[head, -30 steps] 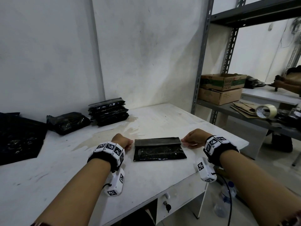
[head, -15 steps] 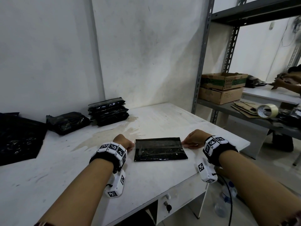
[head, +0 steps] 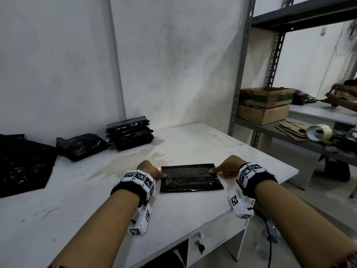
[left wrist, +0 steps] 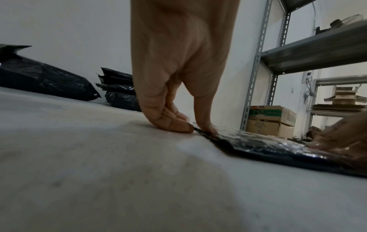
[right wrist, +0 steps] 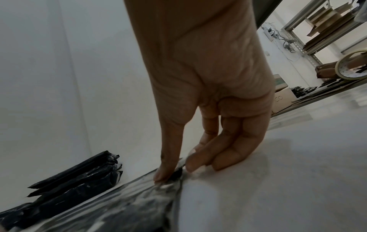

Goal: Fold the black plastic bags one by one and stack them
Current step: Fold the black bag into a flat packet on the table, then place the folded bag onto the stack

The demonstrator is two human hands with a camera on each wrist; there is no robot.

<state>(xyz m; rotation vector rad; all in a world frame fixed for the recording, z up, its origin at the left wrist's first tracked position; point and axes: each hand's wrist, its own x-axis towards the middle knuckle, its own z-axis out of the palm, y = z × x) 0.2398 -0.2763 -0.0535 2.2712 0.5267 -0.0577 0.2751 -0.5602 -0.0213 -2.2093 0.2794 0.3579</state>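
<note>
A partly folded black plastic bag [head: 191, 180] lies flat on the white table [head: 193, 219] between my hands. My left hand [head: 152, 172] is at its left end; in the left wrist view the thumb presses on the bag [left wrist: 268, 146] while the curled fingers [left wrist: 168, 124] sit against its edge. My right hand [head: 222, 170] holds the right end the same way, thumb on the bag [right wrist: 129, 204] and fingers [right wrist: 198, 160] curled beside it. A stack of folded black bags [head: 130, 132] stands by the wall.
A stuffed black bundle [head: 81, 146] and flat unfolded bags [head: 21, 163] lie at the far left. A metal shelf on the right carries cardboard boxes [head: 266, 105] and a tape roll [head: 318, 132]. The table corner [head: 289, 171] is just right of my right hand. Another person's hands [head: 340, 97] work far right.
The bag's far flap, raised a second ago, now lies flat over the near part. Both hands have stayed at the bag's ends, shifting only a little.
</note>
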